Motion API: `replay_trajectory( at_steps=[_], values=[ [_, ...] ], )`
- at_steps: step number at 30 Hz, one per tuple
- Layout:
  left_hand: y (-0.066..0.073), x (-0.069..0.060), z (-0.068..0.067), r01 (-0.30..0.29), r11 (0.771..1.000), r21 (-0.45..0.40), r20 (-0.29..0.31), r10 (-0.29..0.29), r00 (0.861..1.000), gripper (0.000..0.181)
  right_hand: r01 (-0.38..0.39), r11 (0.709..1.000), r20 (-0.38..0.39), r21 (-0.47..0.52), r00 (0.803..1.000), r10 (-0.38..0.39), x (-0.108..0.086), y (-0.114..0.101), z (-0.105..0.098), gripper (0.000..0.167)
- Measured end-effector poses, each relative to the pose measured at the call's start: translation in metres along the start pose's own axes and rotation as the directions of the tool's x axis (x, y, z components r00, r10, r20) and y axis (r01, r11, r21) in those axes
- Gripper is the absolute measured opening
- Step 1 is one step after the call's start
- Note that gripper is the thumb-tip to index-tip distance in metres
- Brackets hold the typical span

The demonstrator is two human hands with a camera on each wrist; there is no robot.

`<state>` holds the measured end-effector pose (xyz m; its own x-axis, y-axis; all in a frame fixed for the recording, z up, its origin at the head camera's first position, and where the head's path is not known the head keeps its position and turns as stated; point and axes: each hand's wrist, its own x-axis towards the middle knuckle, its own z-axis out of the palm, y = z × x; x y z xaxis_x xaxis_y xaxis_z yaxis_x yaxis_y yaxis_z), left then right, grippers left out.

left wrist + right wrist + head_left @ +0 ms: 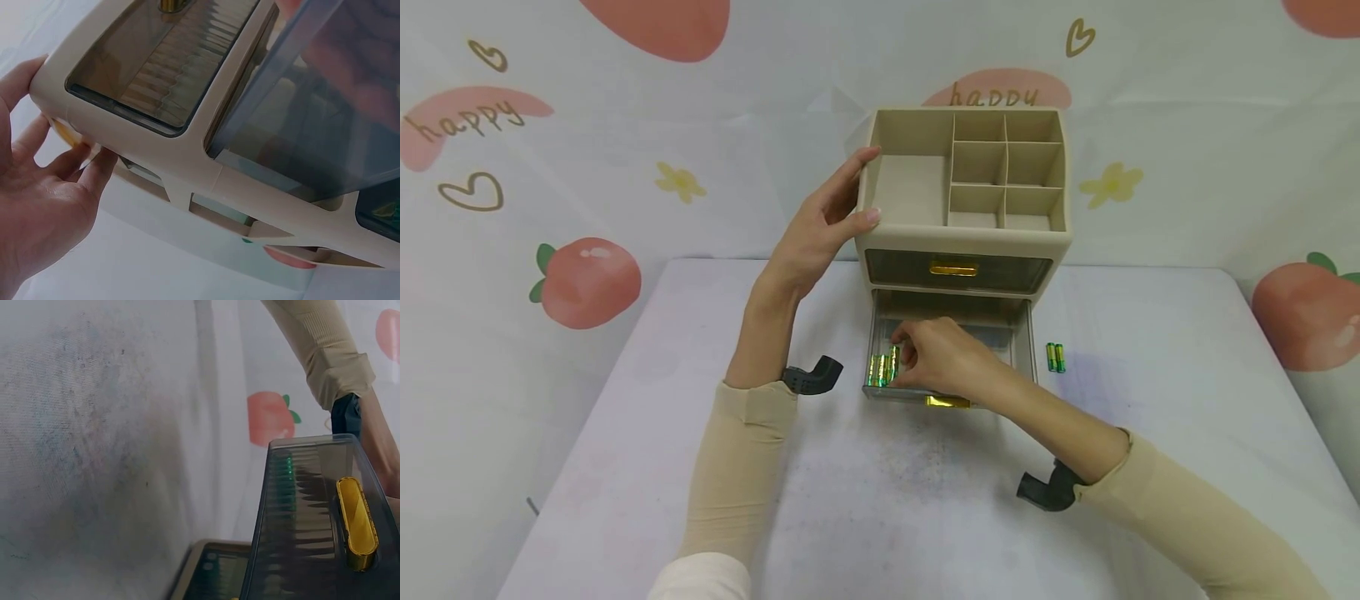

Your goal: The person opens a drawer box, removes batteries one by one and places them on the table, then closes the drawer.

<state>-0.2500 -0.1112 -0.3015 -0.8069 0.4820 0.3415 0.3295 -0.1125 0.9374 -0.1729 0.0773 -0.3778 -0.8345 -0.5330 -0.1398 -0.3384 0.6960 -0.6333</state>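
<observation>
A cream desktop organizer [962,242] stands at the back of the table, its second drawer [1026,350] pulled out. My left hand [816,229] grips the organizer's left side, thumb near the top front edge; the left wrist view shows this hand [50,200] at a rounded corner. Inside the drawer, my right hand [951,358] pinches a green-and-gold battery [894,358] near the left wall. Several like batteries [877,371] stand beside it in a row. The right wrist view shows the drawer's clear front with a gold handle [358,519]; the right hand is out of that view.
Two more batteries [1056,357] lie side by side on the table right of the drawer. The upper drawer [895,268] is closed. Divided compartments [1007,167] form the organizer's top. A patterned cloth [760,108] hangs right behind it.
</observation>
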Motion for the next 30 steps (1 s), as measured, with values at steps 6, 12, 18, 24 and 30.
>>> replay_trajectory(
  at_steps=[6,12,18,24,30],
  values=[
    [-0.007,0.002,-0.005,-0.007,1.0,-0.007,-0.001,0.007,1.0,0.068,-0.016,1.0,0.036,0.026,0.999,0.015,0.002,0.002,0.001,0.051],
    [-0.021,0.005,-0.012,-0.01,1.0,-0.019,-0.003,0.01,1.0,0.069,-0.023,0.999,0.042,0.03,0.999,0.021,0.003,0.002,0.003,0.049],
    [-0.022,0.007,-0.013,-0.009,1.0,-0.014,-0.007,0.009,1.0,0.069,-0.019,1.0,0.03,0.008,0.999,0.019,0.004,0.002,0.002,0.051],
    [-0.015,0.004,-0.008,-0.007,1.0,-0.005,-0.008,0.007,1.0,0.067,0.004,1.0,0.022,0.003,1.0,-0.004,0.001,0.001,0.0,0.052],
    [-0.002,0.0,-0.001,-0.013,1.0,0.002,0.0,0.013,1.0,0.066,0.033,0.999,0.005,0.0,0.999,-0.033,-0.002,0.002,-0.001,0.049]
  ],
)
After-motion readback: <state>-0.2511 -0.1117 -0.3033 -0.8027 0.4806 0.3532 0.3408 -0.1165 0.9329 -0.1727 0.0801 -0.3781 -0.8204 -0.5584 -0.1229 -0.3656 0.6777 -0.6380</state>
